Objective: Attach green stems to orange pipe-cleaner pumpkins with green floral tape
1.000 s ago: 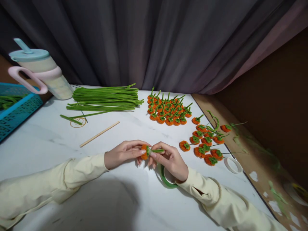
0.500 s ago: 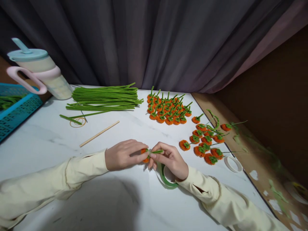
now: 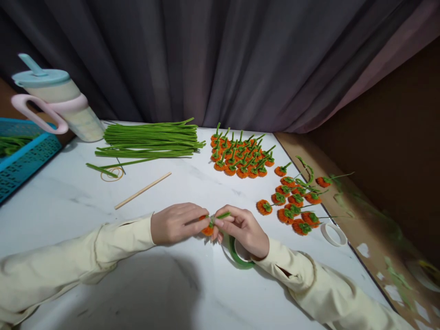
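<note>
My left hand (image 3: 180,223) is closed around a small orange pipe-cleaner fruit (image 3: 207,230) that looks like a persimmon or pumpkin. Its green stem (image 3: 224,215) points right, where the thumb and fingers of my right hand (image 3: 242,228) pinch it near the base. A pale strip, perhaps tape, shows at the base, partly hidden by my fingers. Below my right palm is a roll of green tape (image 3: 240,261), partly covered by the hand. Whether the roll is held or rests on the table I cannot tell.
Several finished-looking orange fruits (image 3: 240,158) stand at the back; more with thin wire stems (image 3: 295,199) lie right, near a white tape roll (image 3: 334,234). Green pipe cleaners (image 3: 151,137), a wooden stick (image 3: 142,190), a rubber band (image 3: 112,174), a tumbler (image 3: 84,119) and a blue basket (image 3: 30,169) are left.
The orange fruit has turned slightly between my fingers, and its green stem has tilted. Both hands remain in nearly the same place.
</note>
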Demonstrator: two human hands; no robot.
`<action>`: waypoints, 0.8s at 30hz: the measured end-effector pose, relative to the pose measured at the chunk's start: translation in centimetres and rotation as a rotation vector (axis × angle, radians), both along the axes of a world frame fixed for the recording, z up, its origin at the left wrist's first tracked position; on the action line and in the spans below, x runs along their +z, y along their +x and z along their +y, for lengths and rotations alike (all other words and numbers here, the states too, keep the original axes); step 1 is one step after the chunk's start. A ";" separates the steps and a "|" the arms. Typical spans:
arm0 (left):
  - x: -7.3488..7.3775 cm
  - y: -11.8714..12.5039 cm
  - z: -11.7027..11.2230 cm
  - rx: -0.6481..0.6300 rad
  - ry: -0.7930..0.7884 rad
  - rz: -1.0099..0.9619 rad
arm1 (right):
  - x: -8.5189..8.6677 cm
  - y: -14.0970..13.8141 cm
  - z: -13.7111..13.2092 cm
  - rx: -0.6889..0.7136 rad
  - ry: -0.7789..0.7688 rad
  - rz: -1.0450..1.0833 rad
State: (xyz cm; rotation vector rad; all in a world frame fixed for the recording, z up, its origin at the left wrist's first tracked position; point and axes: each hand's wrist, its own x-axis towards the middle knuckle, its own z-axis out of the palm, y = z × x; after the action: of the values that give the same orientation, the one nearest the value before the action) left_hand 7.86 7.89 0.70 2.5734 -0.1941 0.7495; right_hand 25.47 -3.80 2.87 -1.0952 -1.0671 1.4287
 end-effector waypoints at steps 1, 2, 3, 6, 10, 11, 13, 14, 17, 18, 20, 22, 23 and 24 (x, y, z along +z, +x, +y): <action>-0.1 0.0 0.0 0.002 0.005 -0.006 | 0.0 0.0 0.0 0.000 0.004 -0.007; -0.2 0.0 0.0 0.009 0.000 -0.001 | -0.1 0.0 0.0 0.000 0.008 -0.012; -0.3 0.0 0.0 0.020 -0.007 0.012 | -0.2 0.0 0.0 0.000 0.010 -0.014; -0.6 -0.1 -0.2 0.053 -0.004 0.046 | -0.3 -0.1 0.0 -0.001 0.018 -0.017; -0.3 -0.1 -0.6 0.037 -0.038 0.014 | -0.3 -0.1 0.0 0.011 0.046 -0.056; -0.1 -0.1 -0.8 0.037 -0.063 0.006 | -0.3 -0.1 0.0 0.015 0.052 -0.063; 0.4 -0.2 -1.1 0.047 -0.130 0.004 | -0.3 -0.1 0.0 0.019 0.059 -0.070; 0.6 -0.2 -1.2 0.051 -0.170 0.005 | -0.3 -0.1 -0.1 0.017 0.059 -0.069; 1.0 -0.2 -1.2 0.033 -0.259 0.031 | -0.3 -0.2 -0.1 -0.021 0.039 -0.023; 1.1 -0.2 -1.2 0.025 -0.273 0.035 | -0.3 -0.3 -0.1 -0.037 0.032 0.003; 1.2 -0.2 -1.1 0.010 -0.285 0.040 | -0.3 -0.3 -0.1 -0.055 0.022 0.044; 1.2 -0.2 -1.1 -0.004 -0.295 0.040 | -0.3 -0.3 -0.1 -0.047 0.020 0.062; 1.1 -0.2 -1.1 -0.011 -0.303 0.039 | -0.2 -0.3 -0.1 -0.038 0.016 0.073; 1.1 -0.2 -1.1 -0.016 -0.314 0.031 | -0.2 -0.2 -0.1 -0.029 0.009 0.087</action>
State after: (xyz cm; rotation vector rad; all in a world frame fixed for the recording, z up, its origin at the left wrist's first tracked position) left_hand 7.69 6.78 1.82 2.2813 -0.0797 0.6741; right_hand 25.23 -3.89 2.70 -1.0289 -0.9914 1.4341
